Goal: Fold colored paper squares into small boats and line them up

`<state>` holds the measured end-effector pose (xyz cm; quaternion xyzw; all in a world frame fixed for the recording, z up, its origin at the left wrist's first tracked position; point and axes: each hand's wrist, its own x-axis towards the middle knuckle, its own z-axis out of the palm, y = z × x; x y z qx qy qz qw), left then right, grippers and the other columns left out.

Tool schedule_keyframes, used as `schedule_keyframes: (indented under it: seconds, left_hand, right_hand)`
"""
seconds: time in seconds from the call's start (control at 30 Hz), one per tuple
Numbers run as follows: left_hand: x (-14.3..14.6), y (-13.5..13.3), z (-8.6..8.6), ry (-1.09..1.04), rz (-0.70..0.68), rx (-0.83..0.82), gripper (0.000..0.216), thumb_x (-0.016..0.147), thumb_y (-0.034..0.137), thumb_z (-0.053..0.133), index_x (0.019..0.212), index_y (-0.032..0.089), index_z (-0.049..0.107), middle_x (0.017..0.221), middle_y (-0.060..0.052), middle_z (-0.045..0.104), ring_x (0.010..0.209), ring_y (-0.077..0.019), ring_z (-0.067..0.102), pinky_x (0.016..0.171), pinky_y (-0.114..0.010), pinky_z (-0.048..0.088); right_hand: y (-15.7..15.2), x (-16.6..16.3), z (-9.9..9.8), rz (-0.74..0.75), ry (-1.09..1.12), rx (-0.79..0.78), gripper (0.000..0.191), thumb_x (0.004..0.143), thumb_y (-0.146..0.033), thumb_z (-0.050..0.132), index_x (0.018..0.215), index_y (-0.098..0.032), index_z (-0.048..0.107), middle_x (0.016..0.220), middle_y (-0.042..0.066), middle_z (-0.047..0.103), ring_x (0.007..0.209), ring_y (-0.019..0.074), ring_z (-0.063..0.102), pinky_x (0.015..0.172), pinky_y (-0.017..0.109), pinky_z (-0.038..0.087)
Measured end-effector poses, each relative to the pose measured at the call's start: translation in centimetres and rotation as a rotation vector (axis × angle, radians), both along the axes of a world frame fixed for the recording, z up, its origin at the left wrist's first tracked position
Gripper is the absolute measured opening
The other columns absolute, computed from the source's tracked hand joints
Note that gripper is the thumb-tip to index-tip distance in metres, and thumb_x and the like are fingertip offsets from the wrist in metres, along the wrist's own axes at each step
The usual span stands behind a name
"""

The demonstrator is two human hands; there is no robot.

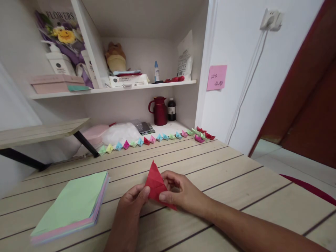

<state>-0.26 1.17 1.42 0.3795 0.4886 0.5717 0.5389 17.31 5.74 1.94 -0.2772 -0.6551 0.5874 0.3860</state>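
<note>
A red sheet of paper [154,180], folded into a triangle with creases across it, is held up between my two hands above the wooden table. My left hand [132,201] pinches its lower left edge between thumb and fingers. On the right side, my right hand [178,192] grips the paper with the thumb in front; its fingers are partly hidden behind the sheet. One point of the triangle faces up and away, another sticks out below my right thumb. To the left lies a stack of coloured paper [72,203] with a green sheet on top.
A row of small folded paper boats [146,140] lines the table's back edge [168,148], bunched at the right end. Behind it stand a dark red jug [160,111] and a dark bottle [171,110]. A raised wooden shelf [39,132] with black legs occupies the left.
</note>
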Motion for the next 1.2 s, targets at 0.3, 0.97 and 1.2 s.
schedule_keyframes:
  seconds: [0.3, 0.97, 1.2]
  left_hand:
    - [0.7, 0.2, -0.2, -0.104, 0.011, -0.036, 0.030, 0.064, 0.040, 0.081, 0.063, 0.015, 0.065, 0.058, 0.003, 0.054, 0.060, -0.0107, 0.048, 0.060, -0.022, 0.042]
    - [1.1, -0.1, 0.3, -0.369, -0.256, 0.001, 0.027, 0.082, 0.038, 0.067, 0.093, 0.014, 0.075, 0.085, -0.008, 0.071, 0.087, -0.0205, 0.065, 0.087, -0.032, 0.052]
    - [1.0, 0.0, 0.1, -0.376, -0.268, -0.059, 0.026, 0.083, 0.034, 0.068, 0.090, 0.010, 0.074, 0.078, -0.007, 0.069, 0.076, -0.0149, 0.060, 0.076, -0.024, 0.051]
  right_hand:
    - [0.1, -0.2, -0.7, -0.084, 0.040, -0.075, 0.041, 0.076, -0.051, 0.070, 0.063, -0.017, 0.051, 0.058, -0.004, 0.047, 0.053, 0.0088, 0.041, 0.051, 0.021, 0.031]
    - [-0.3, -0.3, 0.0, 0.168, 0.327, -0.049, 0.046, 0.088, -0.052, 0.058, 0.122, -0.022, 0.052, 0.090, 0.002, 0.059, 0.071, 0.0139, 0.060, 0.072, 0.030, 0.047]
    - [-0.3, -0.3, 0.3, 0.132, 0.312, -0.068, 0.036, 0.092, -0.047, 0.055, 0.111, -0.017, 0.059, 0.080, 0.002, 0.060, 0.067, 0.0121, 0.057, 0.068, 0.027, 0.046]
